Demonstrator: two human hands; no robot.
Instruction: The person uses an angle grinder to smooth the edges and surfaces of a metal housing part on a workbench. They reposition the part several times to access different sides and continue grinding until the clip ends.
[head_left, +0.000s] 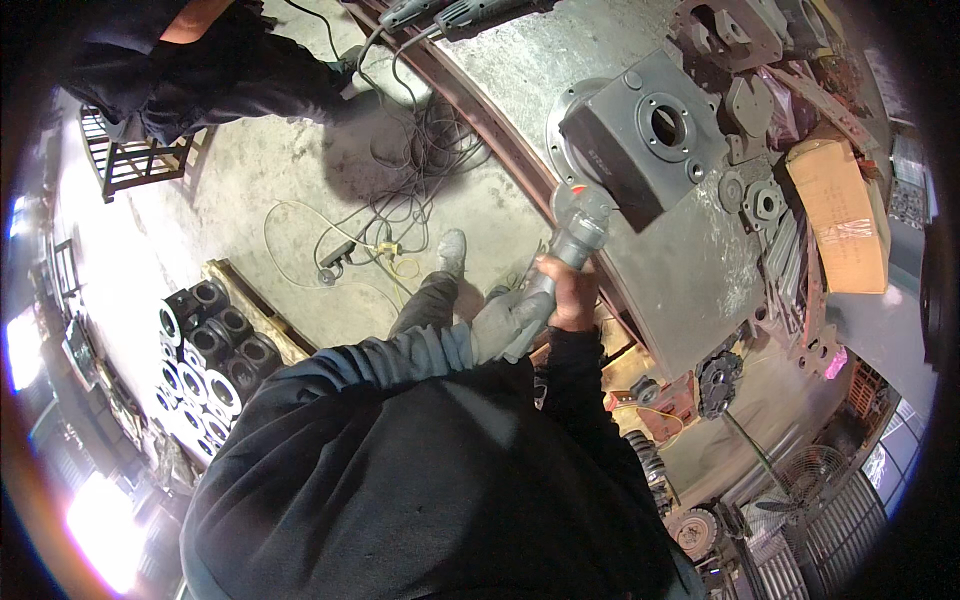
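Observation:
My left hand, in a pale glove, grips the rear body of an angle grinder. Bare-skinned, my right hand is wrapped around the grinder's body closer to its head. The grinder's disc shows a red patch and lies at the lower left corner of a grey metal housing; whether they touch I cannot tell. This box-shaped housing has a bolted-hole round flange on one side and a round bored opening on its face. It rests on a metal-topped table.
Flanges, plates and a cardboard box crowd the table's far right. Tangled cables and a power strip lie on the floor. Another person's leg is at upper left. Stacked metal rings stand left; more power tools lie at top.

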